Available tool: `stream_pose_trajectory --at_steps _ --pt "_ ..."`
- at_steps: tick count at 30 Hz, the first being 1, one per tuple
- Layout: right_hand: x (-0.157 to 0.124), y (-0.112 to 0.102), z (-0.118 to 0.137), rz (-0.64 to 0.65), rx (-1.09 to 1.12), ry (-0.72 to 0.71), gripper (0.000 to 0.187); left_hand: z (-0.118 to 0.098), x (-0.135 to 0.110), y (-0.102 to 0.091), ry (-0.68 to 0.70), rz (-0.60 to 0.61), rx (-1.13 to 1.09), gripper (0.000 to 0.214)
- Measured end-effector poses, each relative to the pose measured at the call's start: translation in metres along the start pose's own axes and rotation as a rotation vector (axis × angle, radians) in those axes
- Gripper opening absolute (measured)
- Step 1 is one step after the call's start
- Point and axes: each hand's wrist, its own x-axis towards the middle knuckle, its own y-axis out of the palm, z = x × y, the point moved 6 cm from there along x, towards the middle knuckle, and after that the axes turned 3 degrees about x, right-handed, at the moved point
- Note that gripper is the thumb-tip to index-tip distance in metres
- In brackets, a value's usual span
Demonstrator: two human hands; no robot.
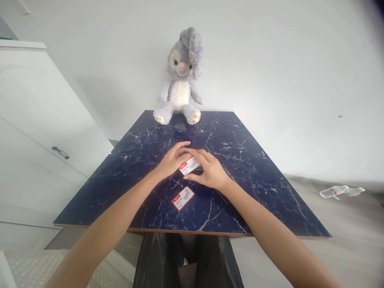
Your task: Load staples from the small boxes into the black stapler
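Observation:
Over the middle of the table, both my hands are closed around a small red-and-white staple box (188,165). The thumb of my left hand (174,161) lies on its left side, with the index finger stretched out above. Across the top edge come the fingers of my right hand (212,171), its thumb low near the bottom edge. Under the box, between it and my right palm, a black object (198,171) shows in part; its kind is hidden. A second staple box (183,198) of the same look lies flat, nearer to me.
A grey plush rabbit (180,88) sits at the far edge of the dark blue marbled table (246,188), against the wall. A white cabinet (39,160) stands on the left. Clear plastic bottles (342,191) lie on the floor at the right.

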Motion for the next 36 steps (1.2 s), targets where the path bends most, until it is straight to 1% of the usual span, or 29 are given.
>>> stream_pose_trajectory --at_steps 1,3,5,7,9,11,17,19,21,23,25,27,29,31,34,36 --pt "0.0 0.0 0.0 -0.015 -0.011 0.015 0.076 0.002 0.0 -0.001 -0.013 -0.009 -0.01 0.048" --pt "-0.001 -0.003 -0.004 -0.063 -0.015 0.06 0.064 0.005 0.001 -0.001 -0.045 0.03 -0.09 0.036" --pt "-0.002 -0.009 -0.009 -0.131 -0.016 0.106 0.052 0.006 0.0 0.002 -0.083 0.121 -0.222 0.036" --pt "-0.003 -0.016 -0.014 -0.196 -0.028 0.144 0.046 0.005 -0.002 0.006 -0.112 0.204 -0.316 0.036" --pt "-0.003 -0.023 -0.018 -0.23 -0.038 0.167 0.046 0.004 -0.003 0.008 -0.123 0.226 -0.327 0.044" --pt "-0.003 -0.027 -0.021 -0.226 -0.033 0.176 0.045 0.004 -0.003 0.008 -0.121 0.205 -0.295 0.049" --pt "-0.002 -0.029 -0.025 -0.21 0.004 0.196 0.044 0.011 0.0 0.001 -0.139 0.076 -0.141 0.046" --pt "-0.002 -0.029 -0.025 -0.205 0.012 0.187 0.044 0.011 0.001 0.0 -0.13 0.072 -0.157 0.045" --pt "-0.003 -0.029 -0.023 -0.206 0.013 0.174 0.044 0.01 0.0 0.002 -0.12 0.095 -0.197 0.045" --pt "-0.003 -0.028 -0.022 -0.194 0.001 0.16 0.044 0.01 0.0 0.005 -0.129 0.118 -0.188 0.043" --pt "-0.003 -0.025 -0.021 -0.159 -0.007 0.134 0.045 0.011 0.0 0.006 -0.141 0.099 -0.124 0.035" --pt "-0.003 -0.022 -0.02 -0.13 -0.007 0.11 0.047 0.01 0.001 0.004 -0.138 0.05 -0.069 0.029" --pt "-0.003 -0.022 -0.022 -0.122 -0.011 0.094 0.048 0.008 0.003 -0.002 -0.122 -0.013 -0.064 0.025" --pt "-0.004 -0.023 -0.024 -0.125 -0.021 0.095 0.049 0.005 0.006 -0.014 -0.092 -0.091 -0.099 0.022" --pt "-0.005 -0.026 -0.029 -0.134 -0.031 0.138 0.048 0.001 0.009 -0.033 -0.05 -0.21 -0.168 0.02" --pt "-0.005 -0.028 -0.03 -0.137 -0.036 0.165 0.047 0.002 0.01 -0.039 -0.042 -0.239 -0.195 0.019"
